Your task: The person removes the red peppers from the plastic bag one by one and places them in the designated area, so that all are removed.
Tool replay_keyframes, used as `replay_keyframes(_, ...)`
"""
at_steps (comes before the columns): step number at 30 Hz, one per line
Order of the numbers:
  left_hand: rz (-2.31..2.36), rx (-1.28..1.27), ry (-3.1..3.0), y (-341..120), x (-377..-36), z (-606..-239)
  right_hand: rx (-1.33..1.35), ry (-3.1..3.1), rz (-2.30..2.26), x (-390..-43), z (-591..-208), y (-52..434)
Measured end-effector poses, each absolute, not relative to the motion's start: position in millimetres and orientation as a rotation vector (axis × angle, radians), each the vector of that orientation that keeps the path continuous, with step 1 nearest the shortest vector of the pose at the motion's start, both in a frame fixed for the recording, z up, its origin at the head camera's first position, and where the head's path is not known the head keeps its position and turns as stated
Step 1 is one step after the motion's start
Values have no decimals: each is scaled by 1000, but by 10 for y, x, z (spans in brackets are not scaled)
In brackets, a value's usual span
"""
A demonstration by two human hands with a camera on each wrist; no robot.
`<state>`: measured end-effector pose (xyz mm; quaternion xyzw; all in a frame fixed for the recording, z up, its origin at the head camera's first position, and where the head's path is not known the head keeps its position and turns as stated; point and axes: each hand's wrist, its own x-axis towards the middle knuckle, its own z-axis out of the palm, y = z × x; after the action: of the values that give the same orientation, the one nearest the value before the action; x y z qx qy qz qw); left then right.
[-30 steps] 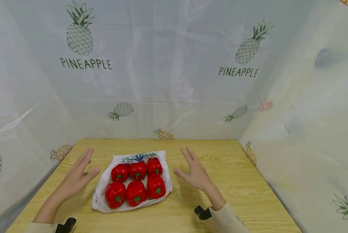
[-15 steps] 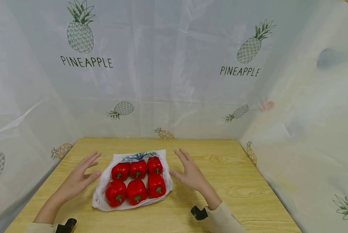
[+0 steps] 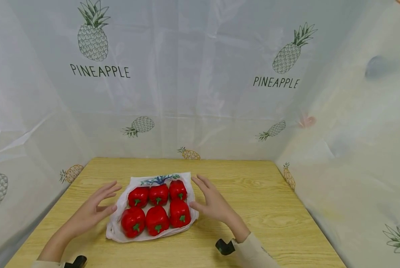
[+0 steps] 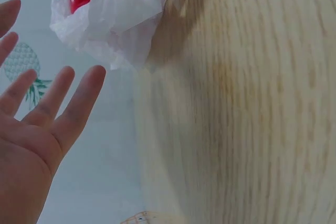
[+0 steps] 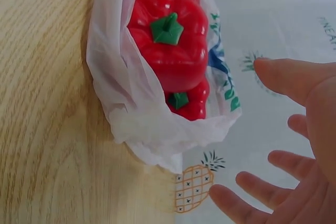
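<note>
Several glossy red bell peppers (image 3: pixel 157 221) with green stems lie in two rows in a white plastic bag (image 3: pixel 114 231) with a blue-green tree print. To the left of the bag, my left hand (image 3: pixel 89 212) hovers with fingers spread and nothing in them. My right hand (image 3: pixel 216 203) is at the bag's right edge, its thumb tip overlapping the bag in the head view. In the right wrist view, a gap shows between the right fingers and the bag (image 5: pixel 123 72). Left fingertips likewise stand apart from the bag (image 4: pixel 123 19) in the left wrist view.
A wooden table (image 3: pixel 270 216) lies under everything. Behind and on both sides hangs a pale sheet (image 3: pixel 193 74) printed with pineapples. Each wrist carries a small black camera mount, such as the right mount (image 3: pixel 225 246).
Both hands have moved inward toward the bag, the right one leftward and the left one slightly rightward, and their fingertips sit a little lower. Bag and peppers stay in place.
</note>
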<state>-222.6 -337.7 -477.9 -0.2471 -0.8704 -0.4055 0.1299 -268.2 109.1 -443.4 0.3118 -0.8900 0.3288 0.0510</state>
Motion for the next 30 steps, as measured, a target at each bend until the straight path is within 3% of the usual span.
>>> replay_keyframes(30, -1163, -882, -2525, -3385, -2250, -4974, 1080, -2718, 927, -2651, -4493, 914)
